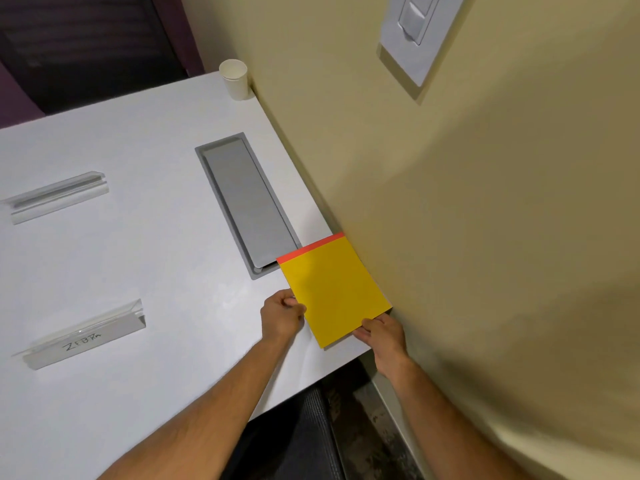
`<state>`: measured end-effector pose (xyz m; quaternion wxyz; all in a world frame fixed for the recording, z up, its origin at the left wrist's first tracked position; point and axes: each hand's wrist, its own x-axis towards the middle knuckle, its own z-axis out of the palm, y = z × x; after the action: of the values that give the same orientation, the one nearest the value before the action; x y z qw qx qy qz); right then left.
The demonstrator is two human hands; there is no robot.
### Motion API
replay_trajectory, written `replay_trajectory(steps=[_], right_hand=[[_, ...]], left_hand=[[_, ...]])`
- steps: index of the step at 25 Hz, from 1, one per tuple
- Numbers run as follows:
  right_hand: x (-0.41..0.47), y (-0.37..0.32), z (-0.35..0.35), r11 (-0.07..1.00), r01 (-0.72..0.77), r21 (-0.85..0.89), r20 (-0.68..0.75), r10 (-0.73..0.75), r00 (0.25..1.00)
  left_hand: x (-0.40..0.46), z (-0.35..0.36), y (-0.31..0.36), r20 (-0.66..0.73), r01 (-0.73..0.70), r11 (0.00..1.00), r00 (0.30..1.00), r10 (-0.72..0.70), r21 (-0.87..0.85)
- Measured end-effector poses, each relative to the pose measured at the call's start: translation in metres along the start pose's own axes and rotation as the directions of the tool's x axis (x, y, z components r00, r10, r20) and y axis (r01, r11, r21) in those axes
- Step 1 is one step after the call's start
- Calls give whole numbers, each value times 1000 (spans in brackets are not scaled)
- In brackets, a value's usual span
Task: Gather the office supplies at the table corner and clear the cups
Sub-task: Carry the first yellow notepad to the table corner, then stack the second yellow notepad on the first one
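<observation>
Both hands, left hand (282,315) and right hand (382,336), pinch flat yellow paper sheets (334,292).

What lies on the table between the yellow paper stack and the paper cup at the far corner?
In the head view, only the grey recessed cable hatch lies between the yellow paper stack and the paper cup; beyond it the table is bare.

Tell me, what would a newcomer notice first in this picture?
The bright yellow paper stack with an orange top edge lies at the near table corner by the wall, held by the left hand and the right hand. A white paper cup stands at the far corner.
</observation>
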<state>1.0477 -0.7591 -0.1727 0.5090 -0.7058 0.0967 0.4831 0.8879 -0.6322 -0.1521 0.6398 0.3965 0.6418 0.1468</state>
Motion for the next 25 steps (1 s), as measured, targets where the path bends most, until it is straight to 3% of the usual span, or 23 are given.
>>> replay_trajectory(steps=[10, 13, 16, 18, 20, 25], right_hand=[[-1, 5, -5, 998, -64, 7, -97, 64, 993], [-19, 1, -6, 992, -26, -125, -88, 15, 996], [-58, -10, 3, 951, 65, -303, 11, -64, 998], [-89, -16, 13, 847, 217, -485, 153, -163, 975], [-126, -23, 20, 644, 405, -649, 325, -246, 913], [-198, -36, 36, 171, 683, -710, 631, -274, 726]], left_hand=[[-1, 3, -13, -188, -29, 988, 981, 58, 154], [-21, -3, -13, -136, -95, 974, 983, 124, 206], [-60, -26, -3, -25, -211, 934, 973, 228, 287], [-89, -46, 4, 46, -312, 872, 947, 319, 378], [-122, -72, 8, 99, -390, 804, 916, 389, 449], [-194, -142, 10, 123, -478, 633, 845, 520, 610]])
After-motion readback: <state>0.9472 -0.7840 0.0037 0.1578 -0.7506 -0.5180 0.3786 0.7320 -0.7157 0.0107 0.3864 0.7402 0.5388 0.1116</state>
